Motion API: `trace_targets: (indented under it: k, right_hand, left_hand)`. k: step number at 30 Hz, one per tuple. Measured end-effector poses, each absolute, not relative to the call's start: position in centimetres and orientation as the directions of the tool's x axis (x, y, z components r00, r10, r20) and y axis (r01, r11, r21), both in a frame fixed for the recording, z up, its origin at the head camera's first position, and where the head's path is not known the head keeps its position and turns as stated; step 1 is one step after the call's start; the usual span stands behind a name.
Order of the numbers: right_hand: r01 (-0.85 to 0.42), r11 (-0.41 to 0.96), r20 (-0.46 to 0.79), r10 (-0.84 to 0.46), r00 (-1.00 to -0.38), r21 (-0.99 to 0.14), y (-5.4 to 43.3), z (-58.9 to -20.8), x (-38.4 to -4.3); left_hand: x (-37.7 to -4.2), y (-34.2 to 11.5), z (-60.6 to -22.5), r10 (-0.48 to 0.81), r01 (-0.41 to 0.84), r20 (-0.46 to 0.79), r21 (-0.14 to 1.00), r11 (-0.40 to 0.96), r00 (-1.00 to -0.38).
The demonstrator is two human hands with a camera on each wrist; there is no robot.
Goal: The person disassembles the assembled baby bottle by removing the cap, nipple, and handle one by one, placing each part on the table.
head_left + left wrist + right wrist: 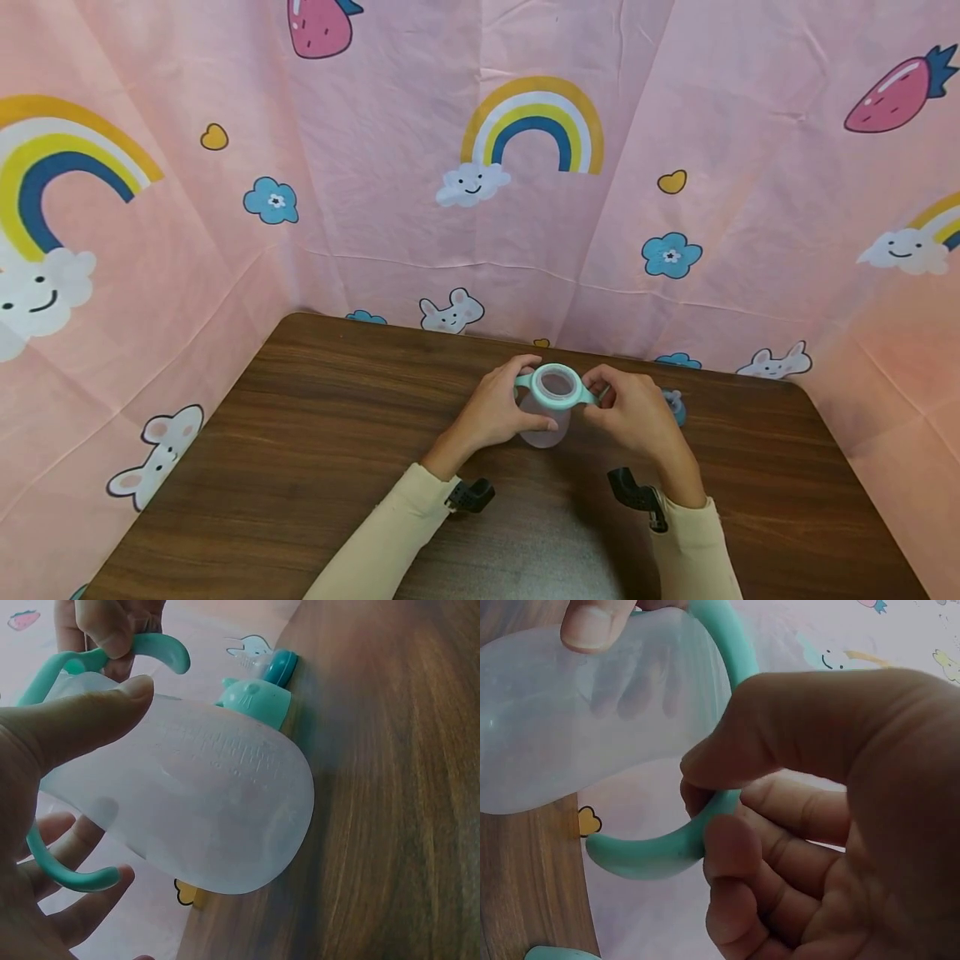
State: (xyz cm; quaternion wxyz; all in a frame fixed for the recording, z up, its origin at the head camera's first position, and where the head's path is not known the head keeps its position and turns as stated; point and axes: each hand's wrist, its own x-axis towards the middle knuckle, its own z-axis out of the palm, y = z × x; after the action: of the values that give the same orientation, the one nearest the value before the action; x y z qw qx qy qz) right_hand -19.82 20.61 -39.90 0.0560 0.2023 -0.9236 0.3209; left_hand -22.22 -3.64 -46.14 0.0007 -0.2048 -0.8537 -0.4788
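Observation:
A translucent baby bottle (543, 432) with raised measuring marks stands between both hands. Its open mouth is encircled by a mint-green ring with two curved handles (163, 649). My left hand (491, 407) holds the bottle, thumb across the near side and fingers around the far side. One curved handle hangs beside those fingers in the left wrist view. On the other side, my right hand (633, 412) pinches the opposite handle (649, 857) between thumb and fingers.
Behind the right hand, a mint cap (259, 703) with small ears and a darker teal-ended piece (280, 669) sit on the brown wooden table (300, 467). A pink printed cloth (390, 225) hangs along the table's back and sides.

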Motion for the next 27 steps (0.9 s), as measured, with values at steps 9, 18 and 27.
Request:
trace_targets:
  k: [9,18,27]
  right_hand:
    - [-0.430,0.715,0.230,-0.365,-0.902,-0.552,20.59,-40.02,-19.68]
    - [-0.430,0.694,0.238,-0.361,-0.902,-0.578,20.68,-40.15,-19.85]
    - [-0.427,0.670,0.264,-0.336,-0.904,-0.608,20.97,-39.79,-19.77]
  left_hand:
    - [-22.12,-3.64,-46.23,0.342,0.349,0.201,0.820,0.454,-0.918]
    - [-22.19,-3.61,-46.28,0.340,0.350,0.201,0.812,0.467,-0.919]
    - [-22.19,-3.53,-46.13,0.340,0.343,0.196,0.824,0.452,-0.920]
